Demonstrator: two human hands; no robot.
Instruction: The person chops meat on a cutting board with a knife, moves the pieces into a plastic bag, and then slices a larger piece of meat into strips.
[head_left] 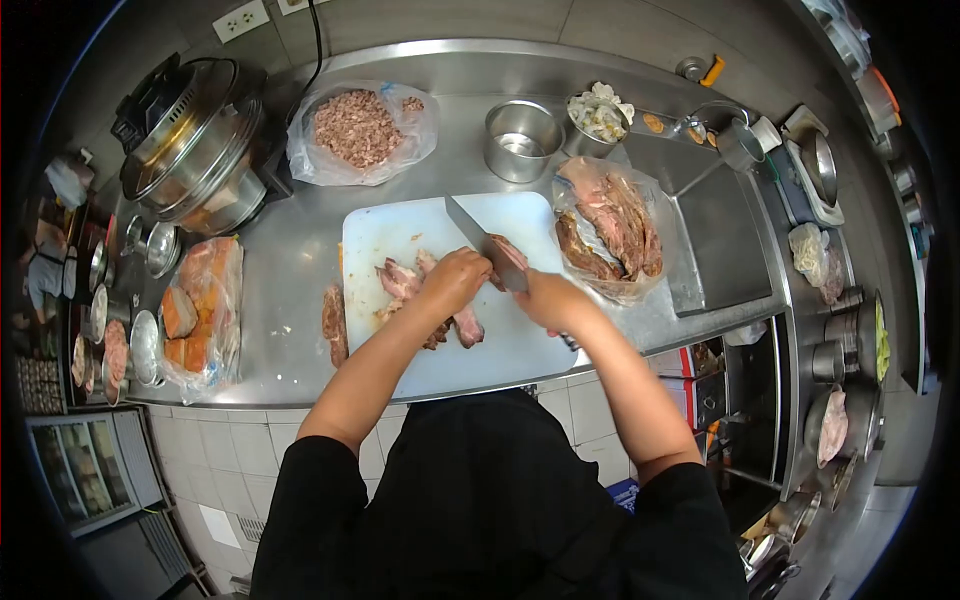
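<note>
My right hand [555,303] is wrapped round the handle of a kitchen knife [472,226], its blade slanting to the upper left over a white cutting board [400,225]. The blade lies against a browned piece of meat [511,252] on the board. My left hand [459,281] is closed, fingers bent, close to the blade on its left side. It appears to press on the meat, though its fingertips hide the contact. Cut meat pieces [400,279] lie on the board beneath and beside my left wrist. Another sliced piece [467,327] rests between my forearms.
A bag of browned meat [612,225] lies right of the board, near a sink [725,245]. Behind stand a steel pot [523,142] and a bag of minced meat [360,130]. A meat strip [333,325] and bagged orange-brown chunks [205,315] are at left.
</note>
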